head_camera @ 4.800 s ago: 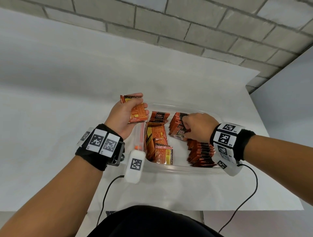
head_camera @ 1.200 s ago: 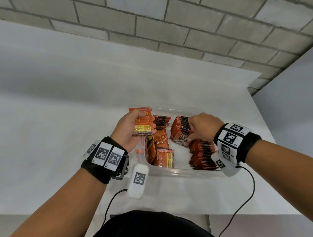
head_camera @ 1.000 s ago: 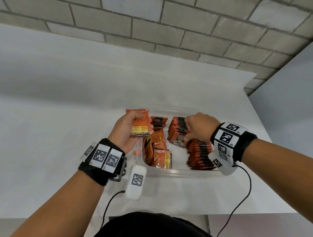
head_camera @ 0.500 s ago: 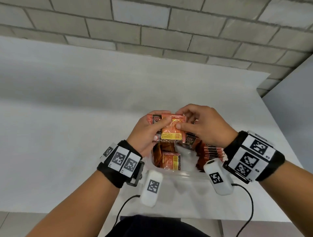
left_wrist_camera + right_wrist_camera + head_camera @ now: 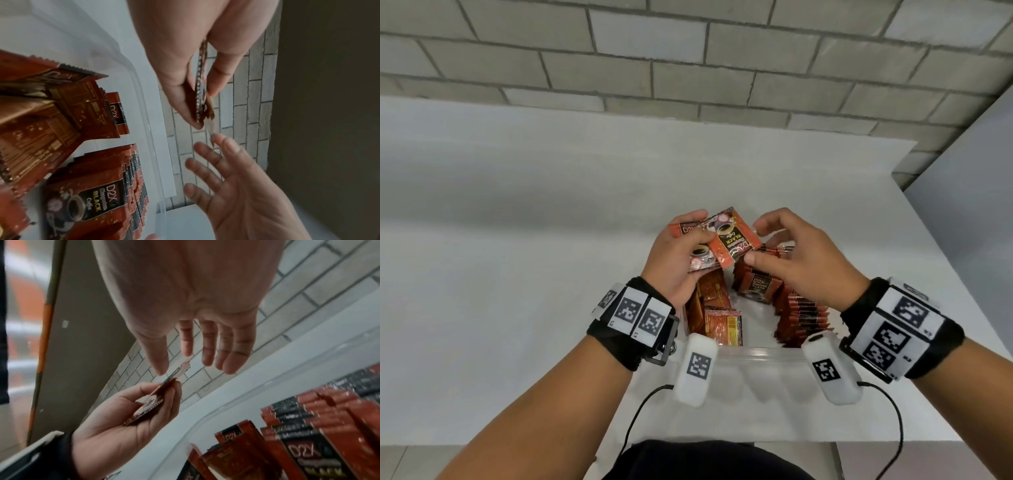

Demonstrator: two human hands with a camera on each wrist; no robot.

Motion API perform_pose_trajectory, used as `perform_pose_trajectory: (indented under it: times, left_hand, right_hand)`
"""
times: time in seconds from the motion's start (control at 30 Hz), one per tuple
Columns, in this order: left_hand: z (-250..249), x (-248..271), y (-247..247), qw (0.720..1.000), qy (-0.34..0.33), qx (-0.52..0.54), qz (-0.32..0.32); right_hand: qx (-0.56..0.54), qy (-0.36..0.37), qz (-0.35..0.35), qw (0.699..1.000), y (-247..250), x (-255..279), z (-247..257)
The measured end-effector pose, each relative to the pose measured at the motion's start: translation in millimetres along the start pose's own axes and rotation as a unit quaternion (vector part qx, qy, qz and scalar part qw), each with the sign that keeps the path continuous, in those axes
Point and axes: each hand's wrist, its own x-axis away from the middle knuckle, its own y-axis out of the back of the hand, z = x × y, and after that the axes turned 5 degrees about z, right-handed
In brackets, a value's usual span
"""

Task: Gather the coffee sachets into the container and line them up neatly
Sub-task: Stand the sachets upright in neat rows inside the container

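Left hand: our left hand [image 5: 677, 260] holds a small bundle of coffee sachets [image 5: 717, 245] above the container [image 5: 750, 356], thumb on top and fingers below.
Right hand: our right hand [image 5: 796, 260] is just beside that bundle with relaxed, half-spread fingers [image 5: 207, 155]. It holds nothing; whether a fingertip touches the bundle's edge we cannot tell.
Below the grip: a leaning row of sachets [image 5: 801, 315] stands on edge along the right side of the container, and looks orderly.
Below and left of the grip: several loose sachets [image 5: 717, 313] lie tilted and not aligned.
Done, as we judge: most sachets are already inside, and we see none on the table [image 5: 517, 274].
Left to do: the held bundle must go down, and the loose sachets must be set straight like the row.
Risk: the packets look thin and slippery, so the bundle may fan out.
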Motion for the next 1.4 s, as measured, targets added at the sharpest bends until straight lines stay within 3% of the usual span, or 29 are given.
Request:
perform_pose_trajectory:
  times: [0.1, 0.3, 0.57, 0.63, 0.73, 0.9, 1.13, 1.4]
  left_hand:
    - [0, 0, -1, 1.000, -0.001, -0.014, 0.015]
    - [3, 2, -2, 0.997, 0.029, -0.033, 0.061]
    - [5, 2, 7, 0.996, -0.007, -0.059, 0.062]
    - [2, 0, 14, 0.999, -0.007, -0.042, 0.034]
    - [-1, -3, 26, 1.000, 0.001, -0.014, -0.002]
    - [4, -3, 34, 1.000, 0.014, -0.011, -0.009]
    - [7, -3, 40, 1.000, 0.013, 0.023, -0.003]
    - [7, -6, 42, 0.999, 0.013, 0.031, 0.003]
  right_hand:
    - [-0.093, -0.057, 0.008, 0.994, -7, -1, 1]
    - [-0.122, -0.031, -0.039, 0.991, -2, -12, 7]
    - [-0.238, -0.113, 0.034, 0.964, 7, -9, 2]
    - [-0.179, -0.113, 0.026, 0.977, 17, -9, -5]
    - [0.037, -0.110, 0.053, 0.992, 25, -11, -21]
    - [0.242, -0.105, 0.172, 0.949, 5, -15, -36]
    - [0.388, -0.103, 0.203, 0.893, -11, -25, -32]
    - [0.454, -0.095, 0.220, 0.858, -17, -35, -31]
